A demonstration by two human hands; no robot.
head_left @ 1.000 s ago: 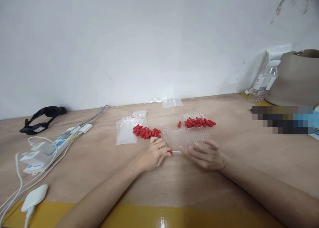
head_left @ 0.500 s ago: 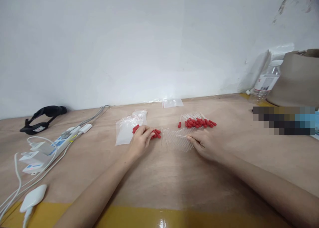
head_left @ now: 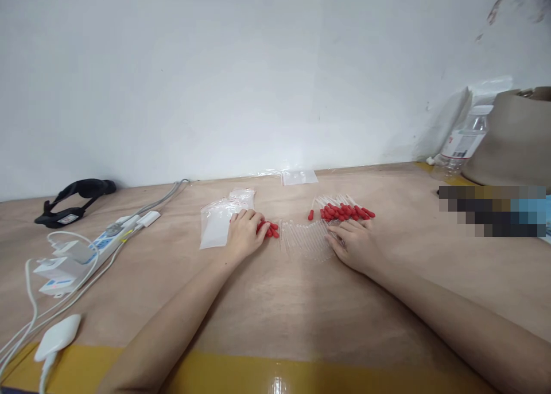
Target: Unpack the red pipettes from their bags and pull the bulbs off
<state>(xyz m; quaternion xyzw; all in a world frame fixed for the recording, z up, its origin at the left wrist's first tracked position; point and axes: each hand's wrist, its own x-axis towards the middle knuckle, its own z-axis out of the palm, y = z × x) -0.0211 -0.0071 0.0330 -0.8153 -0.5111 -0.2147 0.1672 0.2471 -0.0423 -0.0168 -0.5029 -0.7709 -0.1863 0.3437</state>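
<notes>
Dropper assembly, pick-up step. The left hand [head_left: 244, 233] rests curled on the loose red bulbs [head_left: 271, 229] beside a plastic bag [head_left: 215, 226]; whether it pinches one cannot be told. The right hand [head_left: 355, 242] lies flat, fingers spread, on the glass tubes [head_left: 303, 239]. Next, bulb must meet tube end.

On the tabletop [head_left: 275, 319], glass tubes [head_left: 306, 238] lie between loose caps [head_left: 270, 229] at left and capped droppers [head_left: 344, 211] behind right.
</notes>
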